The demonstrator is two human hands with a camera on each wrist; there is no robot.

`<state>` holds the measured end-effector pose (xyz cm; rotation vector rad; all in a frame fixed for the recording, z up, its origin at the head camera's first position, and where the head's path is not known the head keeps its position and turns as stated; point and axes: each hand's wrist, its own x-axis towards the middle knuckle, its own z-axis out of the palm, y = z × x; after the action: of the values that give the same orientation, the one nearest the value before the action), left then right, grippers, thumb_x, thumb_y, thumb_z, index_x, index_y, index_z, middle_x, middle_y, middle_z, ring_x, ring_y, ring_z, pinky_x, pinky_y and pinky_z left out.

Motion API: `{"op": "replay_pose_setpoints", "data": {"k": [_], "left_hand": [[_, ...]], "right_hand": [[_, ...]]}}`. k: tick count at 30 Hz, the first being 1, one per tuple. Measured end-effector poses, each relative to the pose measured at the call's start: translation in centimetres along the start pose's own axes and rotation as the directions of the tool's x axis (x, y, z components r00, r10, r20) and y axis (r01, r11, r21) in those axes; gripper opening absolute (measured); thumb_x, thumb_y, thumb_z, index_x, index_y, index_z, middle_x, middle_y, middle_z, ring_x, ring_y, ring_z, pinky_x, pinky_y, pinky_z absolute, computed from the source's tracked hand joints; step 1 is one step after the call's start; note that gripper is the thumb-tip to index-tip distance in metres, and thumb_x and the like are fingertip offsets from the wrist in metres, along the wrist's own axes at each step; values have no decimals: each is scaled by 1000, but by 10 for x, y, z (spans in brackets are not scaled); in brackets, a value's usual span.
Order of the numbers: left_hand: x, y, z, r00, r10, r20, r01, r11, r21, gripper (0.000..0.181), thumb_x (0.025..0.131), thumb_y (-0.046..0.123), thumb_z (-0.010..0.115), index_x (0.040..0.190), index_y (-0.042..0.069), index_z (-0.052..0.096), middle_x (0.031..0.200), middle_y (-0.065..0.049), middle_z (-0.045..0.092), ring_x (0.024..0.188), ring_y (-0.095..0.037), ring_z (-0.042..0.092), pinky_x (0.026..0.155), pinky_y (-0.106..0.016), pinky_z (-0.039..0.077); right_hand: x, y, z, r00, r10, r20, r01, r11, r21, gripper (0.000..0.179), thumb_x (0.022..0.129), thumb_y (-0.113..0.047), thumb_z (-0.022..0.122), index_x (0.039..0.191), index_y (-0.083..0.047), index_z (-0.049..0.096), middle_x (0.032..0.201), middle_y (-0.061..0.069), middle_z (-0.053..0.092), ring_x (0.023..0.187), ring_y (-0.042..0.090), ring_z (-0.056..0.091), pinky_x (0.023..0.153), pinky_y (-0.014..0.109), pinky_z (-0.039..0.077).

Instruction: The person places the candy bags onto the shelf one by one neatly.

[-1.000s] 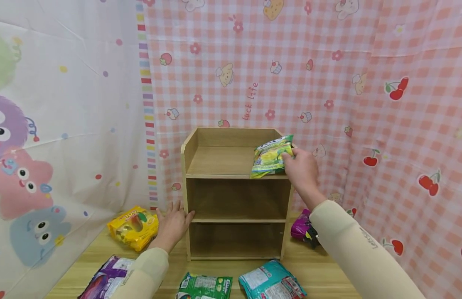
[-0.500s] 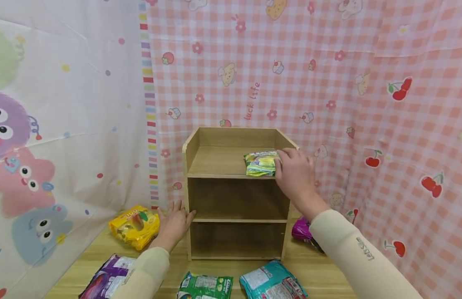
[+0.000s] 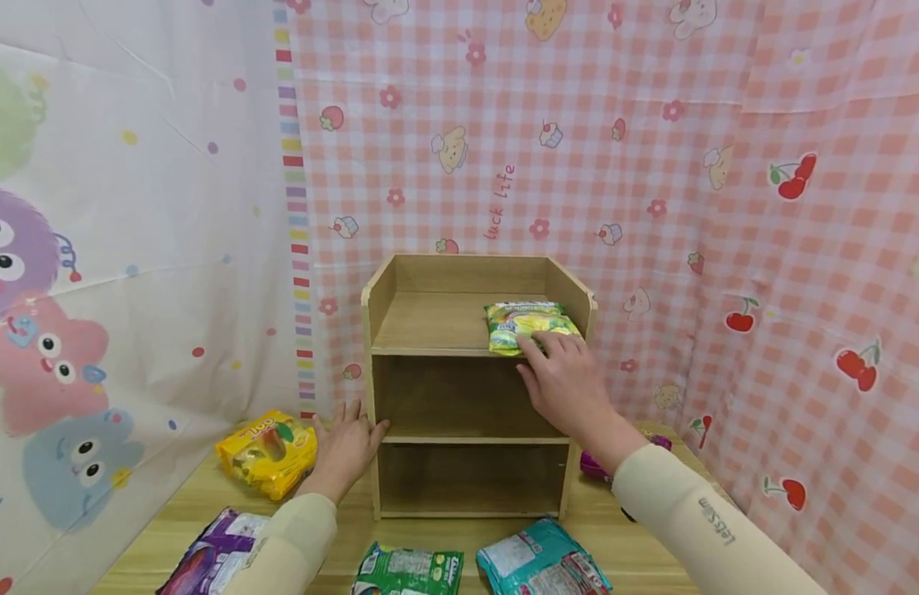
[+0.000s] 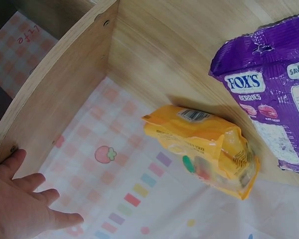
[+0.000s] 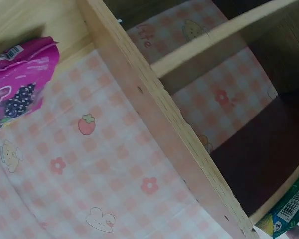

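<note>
A green and yellow candy bag (image 3: 530,322) lies on the right part of the top board of the small wooden shelf (image 3: 430,351). My right hand (image 3: 567,380) is at the bag's front edge, its fingertips resting on the wrapper. Only the corner of that green bag (image 5: 289,206) shows in the right wrist view. With fingers spread, my left hand (image 3: 344,446) touches the shelf's left side panel. In the left wrist view that hand (image 4: 20,199) holds nothing. A yellow candy bag (image 3: 269,454) lies just left of it on the table.
Along the table's front lie a purple bag (image 3: 217,549), a green bag (image 3: 411,570) and a teal bag (image 3: 541,558). A magenta bag (image 5: 25,79) sits right of the shelf, partly behind my right arm in the head view. Patterned cloths (image 3: 504,124) hang behind and at both sides.
My right hand has set the green and yellow bag down flat on the top board, then slid from its right end to its front edge. The left hand stays put.
</note>
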<state>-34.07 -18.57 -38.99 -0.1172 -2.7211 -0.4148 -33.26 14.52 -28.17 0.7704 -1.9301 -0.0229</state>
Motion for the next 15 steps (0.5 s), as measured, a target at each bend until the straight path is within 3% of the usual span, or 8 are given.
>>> {"op": "replay_pose_setpoints", "data": {"k": [15], "left_hand": [[0, 2, -2, 1000, -2, 3, 2, 1000, 18, 55, 105, 38, 47, 128, -11, 60, 150, -27, 39, 143, -47, 23, 105, -77, 3]], "right_hand": [[-7, -4, 10, 997, 29, 68, -26, 998, -49, 50, 92, -22, 69, 137, -4, 57, 129, 20, 58, 114, 38, 56, 101, 50, 42]]}}
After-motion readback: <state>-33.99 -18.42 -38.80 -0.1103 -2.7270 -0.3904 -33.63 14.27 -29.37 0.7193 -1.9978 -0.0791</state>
